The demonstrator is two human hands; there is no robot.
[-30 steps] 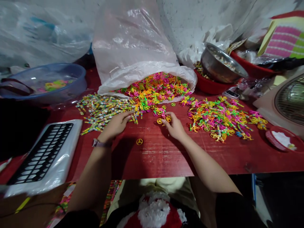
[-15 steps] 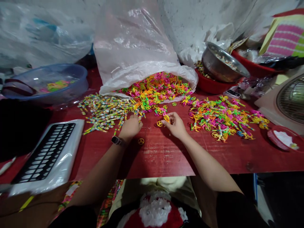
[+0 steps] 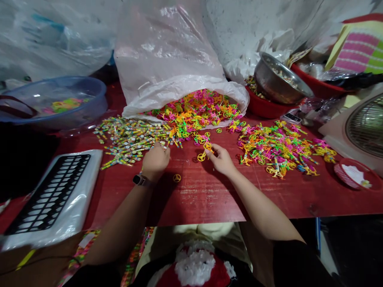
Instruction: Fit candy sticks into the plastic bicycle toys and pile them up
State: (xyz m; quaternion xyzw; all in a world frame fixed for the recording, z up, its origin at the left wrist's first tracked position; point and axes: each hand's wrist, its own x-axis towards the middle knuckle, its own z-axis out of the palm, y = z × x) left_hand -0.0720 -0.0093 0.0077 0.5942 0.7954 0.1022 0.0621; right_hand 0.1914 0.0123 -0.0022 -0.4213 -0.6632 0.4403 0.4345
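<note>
My left hand [image 3: 155,161], wearing a watch, reaches to the right edge of a heap of thin striped tubes [image 3: 128,137]. Its fingers are curled down and whatever they hold is hidden. In my right hand [image 3: 222,160] a yellow plastic piece with spoked wheels [image 3: 201,157] is pinched between thumb and fingers, just above the red table [image 3: 203,199]. A single yellow spoked wheel [image 3: 177,178] lies flat between the two hands. Beyond the right hand, pink and yellow plastic pieces [image 3: 201,138] spill toward me.
A white plastic bag [image 3: 179,83] gapes at the back, full of colourful pieces. Right of my hand is a mixed pile [image 3: 278,147]. A blue basin [image 3: 101,99], a black abacus-like rack [image 3: 56,191], a metal bowl [image 3: 266,79], a pink basket [image 3: 348,179] and a fan [image 3: 332,127] surround the work area.
My left hand has moved from an open reach over the tubes, through a dip toward me, to curled fingers at the pile's edge. The right hand stays put, its yellow piece slightly turned.
</note>
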